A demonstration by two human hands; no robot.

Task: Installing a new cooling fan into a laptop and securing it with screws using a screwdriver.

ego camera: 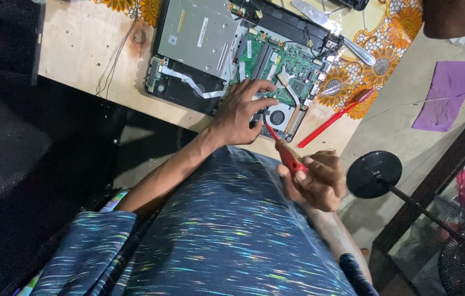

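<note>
Plywood table [79, 44] (floral cloth [386, 60]) bears opened laptop [232, 60]; left hand [243, 112] spread on it, right hand [314, 181] gripping red screwdriver [287, 153]

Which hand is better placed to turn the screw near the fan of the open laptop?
The right hand, probably: it holds the red screwdriver, tip beside the fan. The left hand lies flat on the laptop, steadying it.

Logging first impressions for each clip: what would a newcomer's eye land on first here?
The opened laptop with its green circuit board bare, lying on the wooden table, draws the eye first. The left hand rests on it beside the round fan, while the right hand aims a red-handled screwdriver there. A second red screwdriver lies to the right.
</note>
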